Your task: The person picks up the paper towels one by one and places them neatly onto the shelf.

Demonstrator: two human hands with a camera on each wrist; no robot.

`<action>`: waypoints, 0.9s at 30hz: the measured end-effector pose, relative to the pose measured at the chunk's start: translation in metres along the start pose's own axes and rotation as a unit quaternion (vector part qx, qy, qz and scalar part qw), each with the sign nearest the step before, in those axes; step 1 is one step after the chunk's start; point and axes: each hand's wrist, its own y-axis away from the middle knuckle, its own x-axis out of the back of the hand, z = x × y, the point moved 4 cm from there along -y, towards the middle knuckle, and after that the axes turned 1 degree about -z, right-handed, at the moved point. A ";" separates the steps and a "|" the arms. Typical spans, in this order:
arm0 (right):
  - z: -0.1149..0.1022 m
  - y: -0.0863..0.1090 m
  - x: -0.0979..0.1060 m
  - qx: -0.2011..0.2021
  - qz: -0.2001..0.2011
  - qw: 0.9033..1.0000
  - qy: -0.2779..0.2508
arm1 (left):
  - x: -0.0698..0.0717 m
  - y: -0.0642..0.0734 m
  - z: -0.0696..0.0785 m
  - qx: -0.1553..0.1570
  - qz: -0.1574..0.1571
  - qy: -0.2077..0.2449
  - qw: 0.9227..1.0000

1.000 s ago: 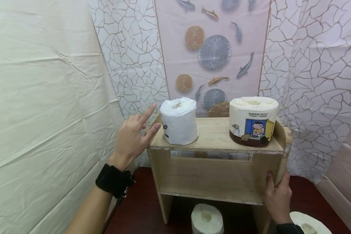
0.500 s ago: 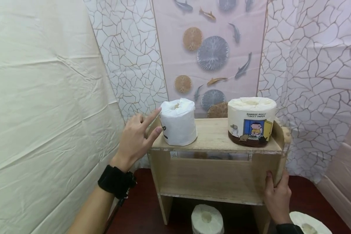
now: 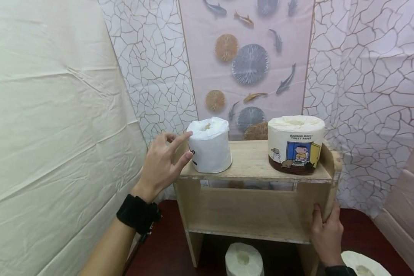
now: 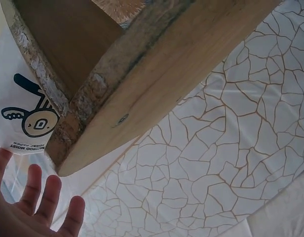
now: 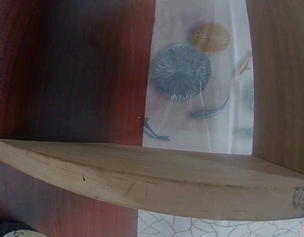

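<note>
A white-wrapped toilet roll point(image 3: 210, 147) stands upright at the left end of the top of a small wooden shelf point(image 3: 248, 174). My left hand point(image 3: 161, 161) is beside it, fingers extended, with the index fingertip right at the roll's upper left edge and the thumb near its side. In the left wrist view, the fingers point(image 4: 29, 190) spread below the roll's printed side point(image 4: 23, 116). My right hand point(image 3: 327, 234) grips the shelf's right side panel, thumb on the inner face. A second toilet roll point(image 3: 296, 147), with a cartoon print, stands at the top's right end.
Another toilet roll point(image 3: 243, 258) stands under the shelf's lower board, and one more roll point(image 3: 363, 264) is right of the right wrist. The dark red table point(image 3: 155, 249) carries everything. Patterned cloth point(image 3: 151, 69) hangs behind, with a cream cloth point(image 3: 55, 134) on the left.
My left hand has moved a little right, bringing its index fingertip from apart to the white roll's edge. The right hand keeps its grip on the shelf, and the rolls stay in place.
</note>
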 end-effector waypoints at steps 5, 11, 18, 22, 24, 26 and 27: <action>0.000 -0.001 0.000 0.003 0.007 1.000 -0.005 | 0.003 -0.005 0.002 -0.006 0.012 0.014 1.000; -0.001 0.000 0.000 -0.008 0.003 1.000 0.004 | 0.004 -0.013 0.006 -0.026 0.013 0.009 1.000; 0.001 -0.001 -0.001 -0.014 0.015 1.000 -0.003 | 0.005 -0.019 0.006 -0.031 0.014 0.001 0.999; 0.001 0.000 -0.001 -0.031 0.015 0.999 -0.007 | 0.005 -0.021 0.008 -0.029 0.003 -0.004 1.000; 0.001 0.000 -0.001 -0.040 0.015 0.999 -0.008 | 0.005 -0.023 0.008 -0.029 -0.004 -0.006 1.000; 0.001 0.000 -0.001 -0.044 0.012 0.999 -0.008 | 0.005 -0.024 0.007 -0.031 -0.011 -0.010 0.999; 0.001 0.000 -0.001 -0.045 0.011 0.999 -0.008 | 0.005 -0.025 0.007 -0.032 -0.014 -0.011 0.999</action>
